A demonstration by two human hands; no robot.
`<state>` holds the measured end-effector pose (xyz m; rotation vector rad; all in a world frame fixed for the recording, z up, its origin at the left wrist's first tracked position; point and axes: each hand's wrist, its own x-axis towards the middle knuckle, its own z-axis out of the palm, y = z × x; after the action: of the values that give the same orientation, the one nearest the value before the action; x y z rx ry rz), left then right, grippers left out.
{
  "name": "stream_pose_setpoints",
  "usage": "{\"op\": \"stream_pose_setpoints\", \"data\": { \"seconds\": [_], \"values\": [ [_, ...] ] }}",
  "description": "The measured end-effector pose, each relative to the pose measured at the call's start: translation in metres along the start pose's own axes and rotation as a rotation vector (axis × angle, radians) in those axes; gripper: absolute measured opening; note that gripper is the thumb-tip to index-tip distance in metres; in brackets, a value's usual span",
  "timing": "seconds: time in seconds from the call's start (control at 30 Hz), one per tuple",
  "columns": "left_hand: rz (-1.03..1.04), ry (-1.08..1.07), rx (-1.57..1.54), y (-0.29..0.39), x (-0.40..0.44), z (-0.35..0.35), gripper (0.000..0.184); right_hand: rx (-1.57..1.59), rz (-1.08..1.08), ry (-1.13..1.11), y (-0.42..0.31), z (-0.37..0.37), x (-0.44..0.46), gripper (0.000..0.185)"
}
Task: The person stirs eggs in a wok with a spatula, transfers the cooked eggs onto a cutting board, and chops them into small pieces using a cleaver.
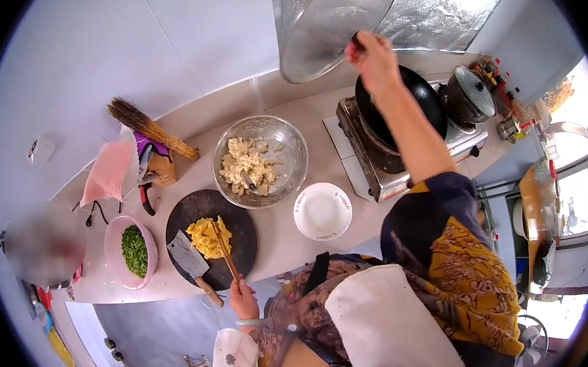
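Note:
A glass lid (320,34) hangs tilted beside the wall, its knob gripped by my right hand (375,59) above the black wok (423,100) on the gas stove. My left hand (244,300) holds a pair of chopsticks (227,257), whose tips touch the cooked egg (203,237) on the round dark board (243,224). A cleaver (187,254) with a wooden handle lies on that board, left of the egg. Between board and stove sit a metal bowl (295,158) of pale, lumpy dough and a white bowl (322,212) with nothing visible in it.
A pink basket (149,269) of chopped greens stands at the left, near a straw brush (146,126) and a pink cloth (108,173). A lidded pot (471,95) is on the far burner. Jars and bottles (511,129) stand at the counter's right end.

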<state>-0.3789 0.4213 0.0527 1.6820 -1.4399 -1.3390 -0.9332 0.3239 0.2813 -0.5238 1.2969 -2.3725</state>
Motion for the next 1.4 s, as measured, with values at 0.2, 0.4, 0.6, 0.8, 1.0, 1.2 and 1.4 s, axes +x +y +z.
{"op": "stream_pose_setpoints", "data": {
  "seconds": [0.2,0.4,0.6,0.8,1.0,1.2,1.4],
  "values": [
    [0.028,-0.085,0.014,-0.002,0.001,0.002,0.027,-0.865,0.065,-0.152,-0.109,-0.069,0.013,0.027],
    [-0.015,-0.092,-0.032,0.005,-0.001,0.006,0.027,-1.446,0.130,-0.259,-0.097,-0.150,0.041,0.041],
    [0.014,-0.072,0.044,0.016,-0.010,0.012,0.026,-1.903,0.165,-0.381,-0.090,-0.171,0.030,0.045],
    [-0.021,-0.062,0.051,0.014,-0.019,0.024,0.026,-1.965,0.057,-0.529,-0.074,-0.188,0.037,0.042],
    [0.023,-0.072,0.092,0.015,-0.023,0.034,0.027,-1.956,0.053,-0.569,-0.073,-0.179,0.040,0.042],
    [0.022,-0.067,0.110,0.010,-0.020,0.043,0.029,-1.749,0.290,-0.485,-0.076,-0.181,0.035,0.041],
    [0.014,-0.077,0.120,0.023,-0.021,0.047,0.026,-1.792,0.111,-0.530,-0.068,-0.183,0.037,0.039]
  ]
}}
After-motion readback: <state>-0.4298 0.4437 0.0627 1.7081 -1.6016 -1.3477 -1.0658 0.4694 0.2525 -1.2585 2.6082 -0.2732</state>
